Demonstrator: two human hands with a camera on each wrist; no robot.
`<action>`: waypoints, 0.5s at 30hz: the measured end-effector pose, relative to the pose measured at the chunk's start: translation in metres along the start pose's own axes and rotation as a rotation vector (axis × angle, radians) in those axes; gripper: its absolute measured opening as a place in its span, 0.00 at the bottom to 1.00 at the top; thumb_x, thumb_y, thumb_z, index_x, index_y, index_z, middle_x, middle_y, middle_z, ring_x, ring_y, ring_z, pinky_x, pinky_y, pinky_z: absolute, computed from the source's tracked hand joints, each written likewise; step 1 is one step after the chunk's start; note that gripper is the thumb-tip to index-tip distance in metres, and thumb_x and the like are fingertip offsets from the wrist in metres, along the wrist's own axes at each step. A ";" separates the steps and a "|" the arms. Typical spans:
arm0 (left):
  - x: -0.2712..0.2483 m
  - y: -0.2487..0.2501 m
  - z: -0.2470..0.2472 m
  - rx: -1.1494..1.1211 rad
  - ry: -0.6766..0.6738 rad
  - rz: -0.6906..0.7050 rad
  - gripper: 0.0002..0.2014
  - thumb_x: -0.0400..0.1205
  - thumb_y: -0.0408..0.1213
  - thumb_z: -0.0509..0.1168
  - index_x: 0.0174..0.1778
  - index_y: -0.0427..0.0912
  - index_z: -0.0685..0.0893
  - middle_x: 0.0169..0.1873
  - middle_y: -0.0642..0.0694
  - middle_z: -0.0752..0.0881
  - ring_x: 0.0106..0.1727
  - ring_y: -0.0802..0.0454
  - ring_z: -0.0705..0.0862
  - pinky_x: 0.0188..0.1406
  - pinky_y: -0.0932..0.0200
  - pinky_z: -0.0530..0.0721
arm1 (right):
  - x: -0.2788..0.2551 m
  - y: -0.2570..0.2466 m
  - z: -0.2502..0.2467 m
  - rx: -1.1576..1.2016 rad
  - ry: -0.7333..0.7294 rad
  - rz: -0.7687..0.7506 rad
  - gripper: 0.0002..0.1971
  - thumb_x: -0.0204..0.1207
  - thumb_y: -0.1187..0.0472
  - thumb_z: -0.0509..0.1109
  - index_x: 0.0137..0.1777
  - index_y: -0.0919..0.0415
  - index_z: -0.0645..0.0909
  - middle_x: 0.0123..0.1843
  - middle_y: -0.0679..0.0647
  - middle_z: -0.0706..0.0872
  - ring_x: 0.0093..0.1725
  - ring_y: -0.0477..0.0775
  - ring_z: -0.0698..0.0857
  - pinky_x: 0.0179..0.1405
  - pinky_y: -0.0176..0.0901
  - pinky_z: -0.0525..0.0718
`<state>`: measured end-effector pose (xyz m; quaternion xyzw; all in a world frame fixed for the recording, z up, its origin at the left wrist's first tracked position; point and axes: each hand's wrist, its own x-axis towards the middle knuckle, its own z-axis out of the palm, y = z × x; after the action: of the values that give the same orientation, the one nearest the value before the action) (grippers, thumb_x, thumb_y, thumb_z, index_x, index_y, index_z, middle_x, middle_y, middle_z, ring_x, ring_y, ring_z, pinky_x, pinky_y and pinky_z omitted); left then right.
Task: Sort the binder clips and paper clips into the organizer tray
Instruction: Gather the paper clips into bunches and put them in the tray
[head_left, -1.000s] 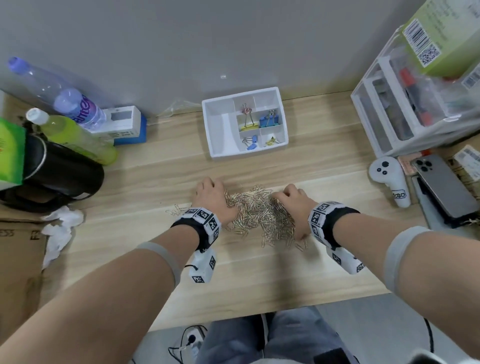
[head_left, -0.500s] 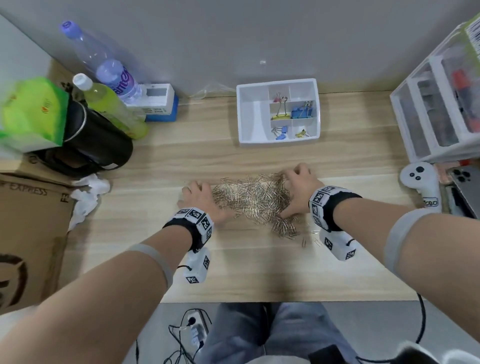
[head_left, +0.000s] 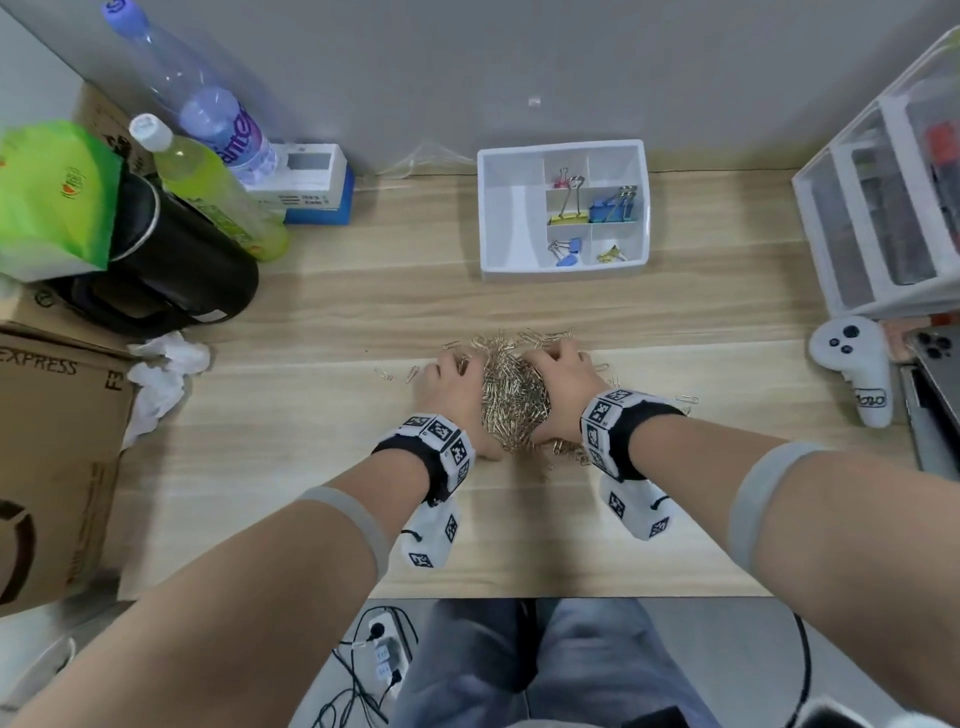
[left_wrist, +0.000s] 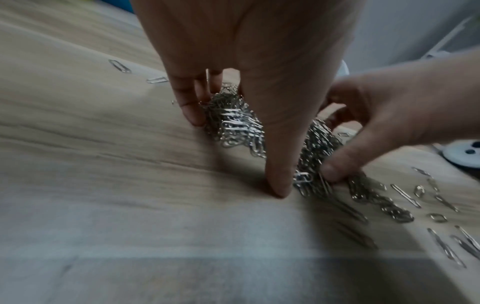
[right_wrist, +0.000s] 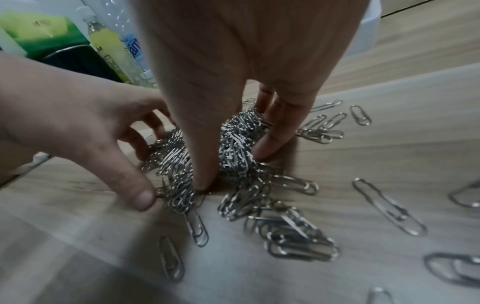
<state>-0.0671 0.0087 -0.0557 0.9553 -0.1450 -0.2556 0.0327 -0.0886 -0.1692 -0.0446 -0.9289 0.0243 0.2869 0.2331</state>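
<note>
A heap of silver paper clips (head_left: 514, 395) lies mid-table, squeezed between my two hands. My left hand (head_left: 457, 384) cups its left side, my right hand (head_left: 558, 384) its right. In the left wrist view my left thumb and fingers (left_wrist: 192, 115) stand tip-down on the wood with clips (left_wrist: 239, 125) between them. The right wrist view shows the same grasp, clips (right_wrist: 233, 139) between right thumb and fingers (right_wrist: 270, 144). Loose clips (right_wrist: 387, 205) lie scattered to the right. The white organizer tray (head_left: 485, 208) stands behind, holding yellow (head_left: 569, 215) and blue binder clips (head_left: 613, 208).
Bottles (head_left: 218, 192), a black bag (head_left: 171, 260) and a cardboard box (head_left: 52, 457) crowd the left side, with crumpled tissue (head_left: 161, 374) beside them. A clear drawer unit (head_left: 883, 218), a white controller (head_left: 857, 369) and a phone (head_left: 940, 374) are on the right. The table's front edge (head_left: 519, 597) is near.
Both hands have drawn together, pushing the spread clips into a narrow, taller heap between them. A few clips stayed behind on either side.
</note>
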 end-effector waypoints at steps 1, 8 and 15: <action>0.001 0.004 0.001 0.002 0.003 0.020 0.66 0.43 0.64 0.78 0.78 0.50 0.57 0.67 0.38 0.66 0.64 0.37 0.70 0.69 0.43 0.74 | 0.002 -0.001 0.001 0.013 0.007 -0.003 0.57 0.51 0.51 0.88 0.81 0.44 0.62 0.71 0.58 0.64 0.69 0.63 0.70 0.71 0.57 0.76; 0.011 0.021 -0.001 -0.135 -0.038 0.098 0.54 0.55 0.51 0.82 0.76 0.45 0.64 0.65 0.39 0.68 0.62 0.37 0.74 0.64 0.41 0.78 | 0.008 -0.004 0.007 0.133 0.068 -0.054 0.44 0.58 0.59 0.82 0.77 0.53 0.71 0.67 0.57 0.70 0.68 0.62 0.74 0.73 0.49 0.72; 0.017 0.023 -0.001 -0.285 -0.031 0.111 0.40 0.64 0.36 0.76 0.72 0.43 0.69 0.61 0.43 0.71 0.61 0.40 0.78 0.60 0.40 0.82 | 0.008 0.000 0.002 0.177 0.030 -0.087 0.42 0.61 0.61 0.79 0.77 0.55 0.69 0.66 0.55 0.70 0.67 0.58 0.74 0.70 0.46 0.73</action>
<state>-0.0588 -0.0179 -0.0597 0.9273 -0.1603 -0.2863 0.1800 -0.0830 -0.1676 -0.0500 -0.9089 0.0128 0.2593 0.3262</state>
